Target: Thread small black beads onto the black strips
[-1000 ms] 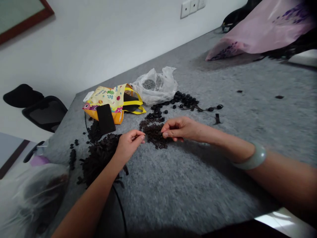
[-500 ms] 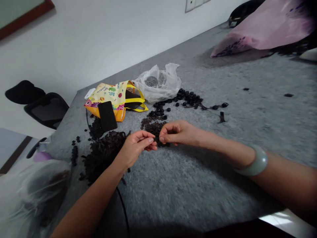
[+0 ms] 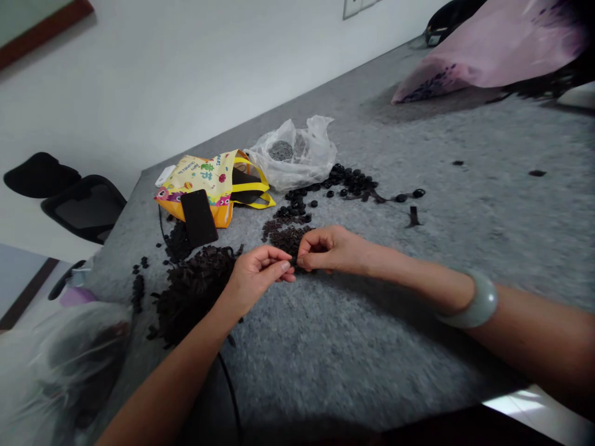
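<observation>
My left hand [image 3: 260, 272] and my right hand [image 3: 328, 249] meet fingertip to fingertip above the grey table [image 3: 362, 334]. Each is closed in a pinch; a tiny dark thing shows between them, too small to name. Just behind the fingertips lies a heap of small dark pieces [image 3: 286, 238]. Left of my left hand sits a large pile of black strips [image 3: 193, 291]. Black round pieces [image 3: 356, 181] are scattered farther back.
A black phone [image 3: 199, 218] leans on a yellow printed bag [image 3: 204, 179]. Beside it is a clear plastic bag [image 3: 297, 155] holding grey bits. A pink bag [image 3: 488, 49] lies back right. A black cord [image 3: 230, 387] runs near my left forearm.
The fingertips of my two hands have come slightly closer together. The whole view has shifted a little.
</observation>
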Demonstrator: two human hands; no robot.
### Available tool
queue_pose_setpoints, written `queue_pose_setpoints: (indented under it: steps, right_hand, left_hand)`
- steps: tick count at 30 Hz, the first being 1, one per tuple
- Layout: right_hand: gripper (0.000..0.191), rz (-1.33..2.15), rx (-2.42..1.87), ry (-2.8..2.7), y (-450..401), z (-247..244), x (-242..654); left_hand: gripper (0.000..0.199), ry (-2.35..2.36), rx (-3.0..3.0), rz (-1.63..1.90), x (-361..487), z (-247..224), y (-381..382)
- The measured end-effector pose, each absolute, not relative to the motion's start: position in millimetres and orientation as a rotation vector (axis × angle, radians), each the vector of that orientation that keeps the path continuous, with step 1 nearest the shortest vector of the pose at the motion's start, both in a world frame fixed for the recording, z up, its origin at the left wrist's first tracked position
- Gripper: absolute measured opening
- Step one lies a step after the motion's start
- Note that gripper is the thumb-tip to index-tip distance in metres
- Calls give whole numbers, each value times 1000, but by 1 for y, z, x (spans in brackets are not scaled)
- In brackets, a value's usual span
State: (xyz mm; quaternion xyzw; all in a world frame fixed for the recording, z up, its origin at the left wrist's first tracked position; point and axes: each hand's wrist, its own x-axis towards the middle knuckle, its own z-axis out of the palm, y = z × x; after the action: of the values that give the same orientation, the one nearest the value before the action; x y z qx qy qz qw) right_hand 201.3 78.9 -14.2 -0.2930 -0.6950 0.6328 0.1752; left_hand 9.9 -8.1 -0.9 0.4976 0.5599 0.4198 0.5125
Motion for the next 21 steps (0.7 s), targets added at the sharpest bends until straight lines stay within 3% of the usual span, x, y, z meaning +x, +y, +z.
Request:
queue_pose_setpoints:
  steps: [6, 13, 21]
  right_hand:
    - [13, 1757, -806, -2005, 77, -15, 201]
    - [31, 1929, -679, -1872, 80, -23, 197]
    - [23, 1698, -486, -1940, 70, -18, 201]
  left_hand:
    - [17, 1334, 1204, 980, 10, -3, -8]
    - [22, 1220, 1059, 995, 8, -5, -9]
    - [30, 1113, 733, 917, 2, -7, -7]
